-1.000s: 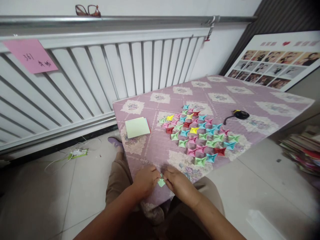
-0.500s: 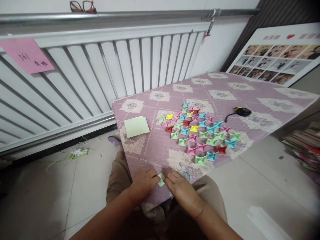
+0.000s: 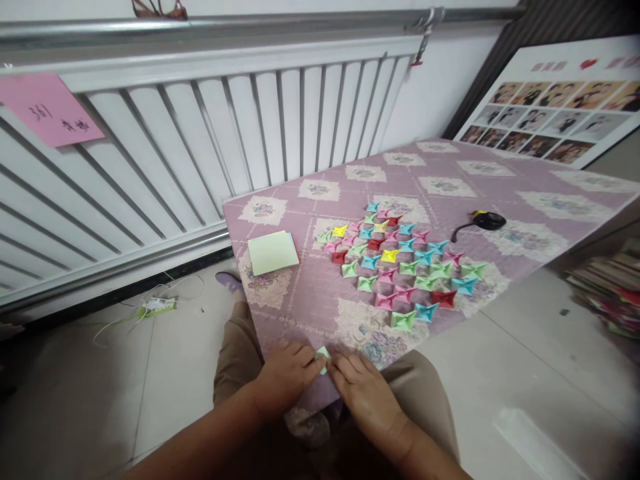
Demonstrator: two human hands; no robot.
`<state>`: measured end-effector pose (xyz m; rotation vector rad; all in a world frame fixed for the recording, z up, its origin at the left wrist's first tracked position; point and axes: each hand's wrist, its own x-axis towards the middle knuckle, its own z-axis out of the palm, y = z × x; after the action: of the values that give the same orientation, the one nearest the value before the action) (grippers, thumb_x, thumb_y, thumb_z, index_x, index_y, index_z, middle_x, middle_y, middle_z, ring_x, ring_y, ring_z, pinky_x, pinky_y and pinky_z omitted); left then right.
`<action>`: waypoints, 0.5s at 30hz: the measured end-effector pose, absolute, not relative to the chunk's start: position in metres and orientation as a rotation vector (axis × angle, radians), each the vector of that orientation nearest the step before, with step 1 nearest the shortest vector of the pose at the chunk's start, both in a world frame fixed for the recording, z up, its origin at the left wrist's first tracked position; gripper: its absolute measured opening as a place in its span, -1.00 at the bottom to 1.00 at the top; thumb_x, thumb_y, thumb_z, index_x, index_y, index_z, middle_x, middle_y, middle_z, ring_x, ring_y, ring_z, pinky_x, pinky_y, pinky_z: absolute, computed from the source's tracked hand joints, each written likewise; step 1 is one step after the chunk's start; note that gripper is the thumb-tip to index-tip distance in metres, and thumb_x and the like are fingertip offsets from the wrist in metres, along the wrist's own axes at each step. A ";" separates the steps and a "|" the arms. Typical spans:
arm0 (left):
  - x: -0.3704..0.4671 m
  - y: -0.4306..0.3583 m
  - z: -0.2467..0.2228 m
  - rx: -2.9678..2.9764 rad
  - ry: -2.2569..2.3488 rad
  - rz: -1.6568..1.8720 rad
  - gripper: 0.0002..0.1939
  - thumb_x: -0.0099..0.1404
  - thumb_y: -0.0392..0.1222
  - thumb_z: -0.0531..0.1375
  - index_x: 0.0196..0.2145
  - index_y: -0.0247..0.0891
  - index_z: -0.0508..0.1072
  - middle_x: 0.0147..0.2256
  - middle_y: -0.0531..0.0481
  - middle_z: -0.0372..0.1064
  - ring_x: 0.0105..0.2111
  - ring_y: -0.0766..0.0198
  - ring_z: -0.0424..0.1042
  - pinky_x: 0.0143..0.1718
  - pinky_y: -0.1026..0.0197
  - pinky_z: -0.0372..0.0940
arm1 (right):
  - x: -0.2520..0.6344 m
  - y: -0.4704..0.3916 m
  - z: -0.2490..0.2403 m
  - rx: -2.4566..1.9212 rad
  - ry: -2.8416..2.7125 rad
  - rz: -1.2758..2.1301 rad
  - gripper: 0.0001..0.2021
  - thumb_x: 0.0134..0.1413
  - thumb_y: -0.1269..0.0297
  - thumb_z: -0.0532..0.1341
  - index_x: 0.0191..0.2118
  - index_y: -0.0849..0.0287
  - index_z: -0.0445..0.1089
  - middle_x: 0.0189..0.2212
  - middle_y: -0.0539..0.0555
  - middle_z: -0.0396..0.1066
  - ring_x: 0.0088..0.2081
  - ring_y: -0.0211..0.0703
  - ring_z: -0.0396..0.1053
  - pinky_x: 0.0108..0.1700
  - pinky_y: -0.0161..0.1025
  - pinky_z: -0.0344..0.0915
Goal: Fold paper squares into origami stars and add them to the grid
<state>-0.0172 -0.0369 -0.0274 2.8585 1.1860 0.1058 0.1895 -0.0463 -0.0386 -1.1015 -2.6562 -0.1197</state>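
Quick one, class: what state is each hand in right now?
Left hand: fingers bent at the small pale-green paper; pinching or just pressing, cannot be told.
Right hand: fingers bent at the same paper; firm grip or not, cannot be told.

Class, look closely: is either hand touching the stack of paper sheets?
No, the left hand and right hand are both at the small green paper, apart from the stack.

at six o'clock, the left hand [image 3: 290, 373] and right hand [image 3: 364, 388] now cover more of the green paper [image 3: 323, 353]; toward eleven o'clock, the view's edge now cuts the glasses [image 3: 173, 13].
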 end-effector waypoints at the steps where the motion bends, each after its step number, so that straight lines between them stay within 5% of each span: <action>1: -0.017 -0.038 -0.027 2.867 1.182 0.096 -0.76 0.41 -0.23 0.01 0.00 -0.17 0.32 -0.22 -0.03 0.33 -0.27 0.19 0.28 -0.29 0.15 0.17 | 0.189 -0.048 -0.040 -1.111 -2.649 -0.140 -0.77 0.19 0.48 0.09 -0.08 0.16 0.39 -0.22 0.07 0.45 -0.16 -0.11 0.34 -0.02 -0.10 0.22; 6: -0.017 -0.044 -0.023 2.901 1.175 0.021 -0.68 0.40 -0.22 0.01 0.09 -0.16 0.25 -0.18 -0.07 0.33 -0.23 0.16 0.30 -0.23 0.12 0.16 | 0.192 -0.060 -0.048 -1.162 -2.586 -0.146 -0.69 0.17 0.47 0.08 0.01 0.16 0.35 -0.06 0.13 0.42 0.02 -0.02 0.27 0.07 -0.01 0.19; 15: -0.019 -0.045 -0.022 2.897 1.125 -0.017 -0.64 0.41 -0.22 -0.01 0.14 -0.19 0.21 -0.09 -0.13 0.32 -0.15 0.14 0.29 -0.14 0.08 0.14 | 0.193 -0.067 -0.055 -1.274 -2.470 -0.051 -0.61 0.17 0.51 0.03 0.09 0.18 0.30 -0.02 0.14 0.41 0.02 -0.05 0.29 0.10 -0.06 0.18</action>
<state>-0.0185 -0.0450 -0.0222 2.8966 1.1253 -0.0173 0.1929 -0.0673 -0.0550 -1.2745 -2.4702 -0.0513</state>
